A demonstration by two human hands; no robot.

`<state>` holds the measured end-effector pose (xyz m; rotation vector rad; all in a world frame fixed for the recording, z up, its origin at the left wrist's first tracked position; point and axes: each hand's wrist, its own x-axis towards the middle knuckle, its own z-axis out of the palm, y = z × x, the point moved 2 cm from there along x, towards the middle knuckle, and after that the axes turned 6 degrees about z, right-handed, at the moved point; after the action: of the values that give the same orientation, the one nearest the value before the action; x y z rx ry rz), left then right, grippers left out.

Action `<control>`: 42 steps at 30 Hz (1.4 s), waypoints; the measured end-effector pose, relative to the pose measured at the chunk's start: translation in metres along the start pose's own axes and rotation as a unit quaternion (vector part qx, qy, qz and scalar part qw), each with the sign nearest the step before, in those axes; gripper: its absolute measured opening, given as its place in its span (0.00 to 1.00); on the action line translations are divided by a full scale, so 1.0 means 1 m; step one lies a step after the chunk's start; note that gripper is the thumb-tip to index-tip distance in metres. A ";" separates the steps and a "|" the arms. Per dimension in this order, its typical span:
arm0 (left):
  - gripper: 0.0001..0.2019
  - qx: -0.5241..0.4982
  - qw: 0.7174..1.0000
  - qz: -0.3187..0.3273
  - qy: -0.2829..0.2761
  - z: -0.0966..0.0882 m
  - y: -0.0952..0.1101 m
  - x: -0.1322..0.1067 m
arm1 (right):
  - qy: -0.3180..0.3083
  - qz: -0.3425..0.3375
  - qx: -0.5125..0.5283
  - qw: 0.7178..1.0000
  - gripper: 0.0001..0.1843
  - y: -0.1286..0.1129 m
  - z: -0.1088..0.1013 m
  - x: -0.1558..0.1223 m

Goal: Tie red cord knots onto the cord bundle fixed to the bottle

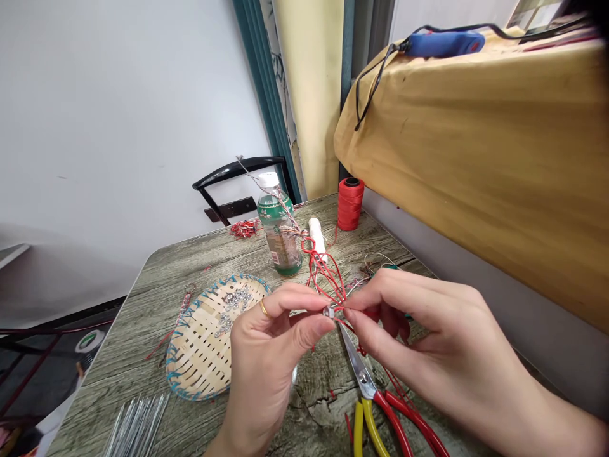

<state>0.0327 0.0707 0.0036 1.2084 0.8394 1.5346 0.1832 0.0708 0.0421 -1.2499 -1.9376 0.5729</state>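
My left hand [269, 343] and my right hand [419, 330] meet over the middle of the wooden table [157, 279]. Both pinch a small silver bead or nut [328, 312] threaded on red cords [326, 276]. The cords rise from the pinch toward a twisted wire stem [280, 203] that leans up in front of a bottle. A ring shows on my left ring finger. Both hands have thumb and forefinger pressed together on the small piece.
A woven bamboo tray [200, 355] with several small silver nuts lies to the left. Behind stand a green drink bottle [278, 231], a white spool [316, 233] and a red thread spool [351, 203]. Red-handled scissors [380, 393], yellow-handled pliers [364, 425] and metal rods [137, 425] lie near me.
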 end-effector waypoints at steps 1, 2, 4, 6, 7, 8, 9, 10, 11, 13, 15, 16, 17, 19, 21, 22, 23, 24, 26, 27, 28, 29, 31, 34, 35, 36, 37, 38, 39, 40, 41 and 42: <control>0.07 -0.001 1.000 0.000 -0.003 0.000 0.000 0.000 | -0.002 0.000 0.007 1.000 0.07 0.000 0.000 0.000; 0.07 -0.001 1.000 0.000 -0.006 0.000 -0.001 0.000 | -0.004 0.001 0.015 1.000 0.07 -0.001 0.001 0.000; 0.07 -0.004 1.000 0.000 -0.008 0.000 -0.002 -0.001 | -0.007 0.000 0.030 1.000 0.06 -0.001 0.002 0.000; 0.07 -0.005 1.000 -0.001 -0.009 0.001 -0.002 -0.001 | -0.011 0.001 0.045 0.999 0.06 -0.001 0.003 0.001; 0.07 -0.006 1.000 -0.001 -0.010 0.001 -0.002 -0.002 | -0.012 0.002 0.053 0.999 0.06 -0.001 0.003 0.002; 0.07 -0.005 1.000 -0.002 -0.009 0.001 -0.002 -0.002 | -0.017 0.004 0.064 0.998 0.05 -0.001 0.003 0.003; 0.07 -0.005 1.000 -0.001 -0.009 0.001 -0.002 -0.002 | -0.027 0.010 0.080 0.996 0.05 0.000 0.004 0.003; 0.07 -0.002 1.000 0.000 -0.008 0.002 -0.002 -0.002 | -0.041 0.020 0.102 0.994 0.05 0.000 0.004 0.004; 0.08 0.002 1.000 0.004 -0.005 0.002 -0.002 -0.001 | -0.059 0.037 0.127 0.989 0.05 0.002 0.004 0.004; 0.08 0.023 0.999 0.023 0.005 0.002 -0.001 -0.002 | -0.108 0.091 0.184 0.973 0.07 0.005 0.006 0.005; 0.09 0.082 0.994 0.069 0.026 0.001 -0.001 -0.003 | -0.153 0.147 0.245 0.946 0.09 0.010 0.009 0.006; 0.10 0.126 0.986 0.101 0.032 0.000 0.000 -0.005 | -0.169 0.170 0.273 0.932 0.10 0.012 0.011 0.006; 0.12 0.174 0.975 0.136 0.033 0.000 0.001 -0.006 | -0.179 0.189 0.298 0.918 0.11 0.015 0.013 0.006; 0.15 0.261 0.944 0.201 0.014 0.001 0.002 -0.009 | -0.182 0.215 0.330 0.901 0.11 0.018 0.017 0.006; 0.17 0.316 0.918 0.237 -0.011 0.002 0.002 -0.011 | -0.182 0.228 0.337 0.895 0.10 0.019 0.020 0.007; 0.17 0.334 0.910 0.246 -0.020 0.003 0.003 -0.012 | -0.183 0.229 0.335 0.896 0.10 0.019 0.021 0.007; 0.16 0.350 0.903 0.250 -0.025 0.003 0.003 -0.012 | -0.182 0.227 0.332 0.897 0.10 0.019 0.021 0.008; 0.15 0.362 0.896 0.254 -0.029 0.004 0.003 -0.012 | -0.180 0.224 0.329 0.899 0.10 0.019 0.021 0.008; 0.12 0.383 0.885 0.263 -0.036 0.006 0.005 -0.011 | -0.172 0.217 0.320 0.906 0.12 0.020 0.021 0.009; 0.11 0.392 0.879 0.269 -0.039 0.007 0.005 -0.010 | -0.168 0.214 0.314 0.910 0.13 0.021 0.021 0.010; 0.11 0.399 0.875 0.272 -0.040 0.008 0.005 -0.010 | -0.168 0.212 0.308 0.912 0.13 0.021 0.022 0.010; 0.10 0.403 0.873 0.273 -0.042 0.008 0.006 -0.009 | -0.171 0.210 0.301 0.914 0.13 0.022 0.022 0.011; 0.10 0.400 0.876 0.266 -0.045 0.006 0.005 -0.008 | -0.183 0.209 0.291 0.915 0.13 0.024 0.023 0.011; 0.12 0.380 0.891 0.241 -0.056 0.002 0.003 -0.006 | -0.192 0.213 0.286 0.914 0.11 0.026 0.022 0.012; 0.12 0.374 0.897 0.229 -0.059 0.001 0.003 -0.006 | -0.194 0.215 0.284 0.914 0.11 0.026 0.022 0.013; 0.13 0.368 0.902 0.216 -0.061 0.000 0.002 -0.006 | -0.196 0.216 0.283 0.914 0.10 0.026 0.022 0.013; 0.13 0.363 0.907 0.204 -0.061 -0.001 0.002 -0.005 | -0.198 0.217 0.284 0.913 0.10 0.026 0.022 0.013; 0.13 0.357 0.912 0.192 -0.060 -0.002 0.003 -0.004 | -0.200 0.219 0.287 0.911 0.09 0.027 0.022 0.013; 0.13 0.352 0.917 0.180 -0.058 -0.003 0.004 -0.004 | -0.202 0.221 0.293 0.908 0.09 0.026 0.022 0.013; 0.13 0.344 0.922 0.168 -0.054 -0.003 0.005 -0.003 | -0.203 0.223 0.302 0.904 0.09 0.026 0.021 0.013; 0.12 0.335 0.928 0.153 -0.048 -0.003 0.006 -0.001 | -0.204 0.224 0.312 0.900 0.09 0.026 0.022 0.013; 0.11 0.323 0.936 0.132 -0.038 -0.003 0.008 0.000 | -0.203 0.225 0.322 0.897 0.09 0.026 0.022 0.013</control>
<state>0.0274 0.0686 0.0099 1.9076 1.2207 1.4471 0.1780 0.0941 0.0148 -1.1799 -1.5288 1.6763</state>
